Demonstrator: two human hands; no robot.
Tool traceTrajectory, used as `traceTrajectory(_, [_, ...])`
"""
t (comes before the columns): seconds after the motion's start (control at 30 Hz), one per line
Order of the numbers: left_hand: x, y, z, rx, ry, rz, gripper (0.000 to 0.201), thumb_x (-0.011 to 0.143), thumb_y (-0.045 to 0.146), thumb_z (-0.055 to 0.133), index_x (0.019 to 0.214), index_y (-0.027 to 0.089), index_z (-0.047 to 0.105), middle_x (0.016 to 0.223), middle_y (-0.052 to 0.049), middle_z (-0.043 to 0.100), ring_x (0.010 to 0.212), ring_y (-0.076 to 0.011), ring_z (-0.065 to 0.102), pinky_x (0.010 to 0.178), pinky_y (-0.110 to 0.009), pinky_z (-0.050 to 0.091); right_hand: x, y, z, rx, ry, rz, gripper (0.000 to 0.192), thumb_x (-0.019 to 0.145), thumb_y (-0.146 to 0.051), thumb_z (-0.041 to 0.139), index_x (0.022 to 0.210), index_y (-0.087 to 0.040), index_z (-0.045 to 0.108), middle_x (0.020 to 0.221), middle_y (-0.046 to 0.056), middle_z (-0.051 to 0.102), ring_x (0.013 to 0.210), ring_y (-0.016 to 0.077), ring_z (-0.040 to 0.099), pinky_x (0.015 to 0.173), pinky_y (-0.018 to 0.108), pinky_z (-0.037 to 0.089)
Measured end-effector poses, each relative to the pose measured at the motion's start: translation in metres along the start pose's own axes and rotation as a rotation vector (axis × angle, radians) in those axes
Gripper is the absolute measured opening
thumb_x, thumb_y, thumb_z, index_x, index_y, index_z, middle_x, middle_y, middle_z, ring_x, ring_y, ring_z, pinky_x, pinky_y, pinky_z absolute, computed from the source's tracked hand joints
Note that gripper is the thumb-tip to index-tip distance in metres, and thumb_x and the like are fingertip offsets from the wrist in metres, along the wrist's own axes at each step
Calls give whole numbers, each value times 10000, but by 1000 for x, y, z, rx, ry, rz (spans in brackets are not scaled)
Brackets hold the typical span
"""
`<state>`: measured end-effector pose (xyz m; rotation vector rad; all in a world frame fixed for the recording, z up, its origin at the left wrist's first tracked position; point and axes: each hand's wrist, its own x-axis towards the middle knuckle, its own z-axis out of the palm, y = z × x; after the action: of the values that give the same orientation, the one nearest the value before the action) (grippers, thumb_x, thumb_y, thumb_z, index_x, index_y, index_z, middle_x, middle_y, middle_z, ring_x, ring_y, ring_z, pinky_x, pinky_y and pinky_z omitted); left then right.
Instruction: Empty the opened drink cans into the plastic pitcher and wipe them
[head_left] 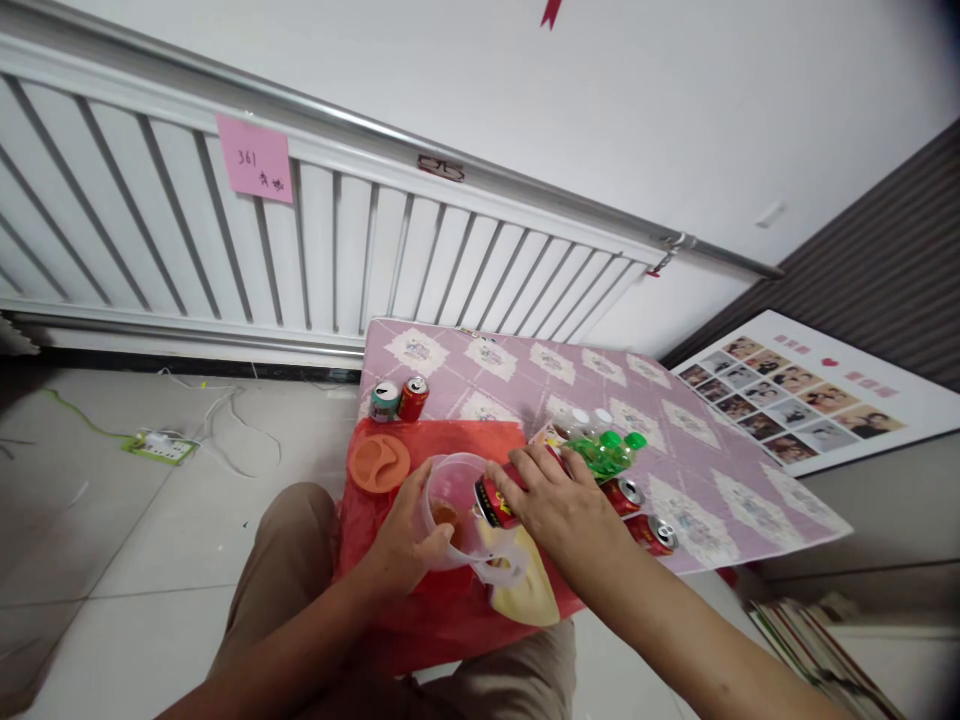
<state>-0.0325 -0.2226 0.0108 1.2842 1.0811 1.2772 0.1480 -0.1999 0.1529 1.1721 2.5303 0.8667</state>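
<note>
Pitcher [454, 505] of clear plastic at the centre of the view, on a red plastic sheet [450, 435] over a table [697, 490] with a pink patterned cover. A little amber liquid at the bottom of it. Left hand [405, 545] at seven o'clock from the pitcher, fingers wrapped round its near wall, thumb on the rim. Right hand [555, 505] at three o'clock, closed round a red can [495, 500] tipped on its side, mouth of the can over the pitcher's opening. Orange lid [380, 463] flat on the red sheet at ten o'clock from the pitcher, just beside it but apart. Two more cans [399, 398], one teal and one red, upright and touching each other at eleven o'clock, near the table's far left edge. Green-capped bottles [607, 452] at two o'clock, just beyond the right hand's fingers, with white-capped ones behind. Two red cans [637, 515] lying on their sides at three o'clock, past the right wrist. Yellowish bag [525, 590] at five o'clock under the pitcher's handle. Power strip [161, 445] on the tiled floor at nine o'clock, well apart. Pink note [253, 158] on the white slatted wall at eleven o'clock. Photo board [795, 395] leaning at two o'clock.
</note>
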Motion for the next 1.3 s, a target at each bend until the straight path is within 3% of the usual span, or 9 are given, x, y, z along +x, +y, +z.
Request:
traceTrajectory(0.2, [1,-5,-3,53,-37,1,808,720,160,599,1478,164,321,1560,-156,360,1461,-318,322,1218,-506,258,3,-6,-2,2,2,-29,290,955,-196,530,1215,-251,646,1111,77,680,1046,256,575,917,466,385])
traceTrajectory(0.6, [0,-6,-2,59,-28,15,798,724,161,586,1477,167,323,1546,-148,380,1465,-311,317,1222,-502,262,0,-11,3,15,113,-49,319,917,-152,563,1212,-231,656,1109,84,689,1062,256,562,941,467,375])
traceTrajectory(1.3, [-1,-4,-3,54,-29,-5,792,733,154,581,1481,153,318,1553,-155,369,1470,-317,309,1226,-503,250,0,-13,2,26,94,-26,313,921,-178,562,1212,-234,662,1127,78,693,1046,256,572,969,477,376])
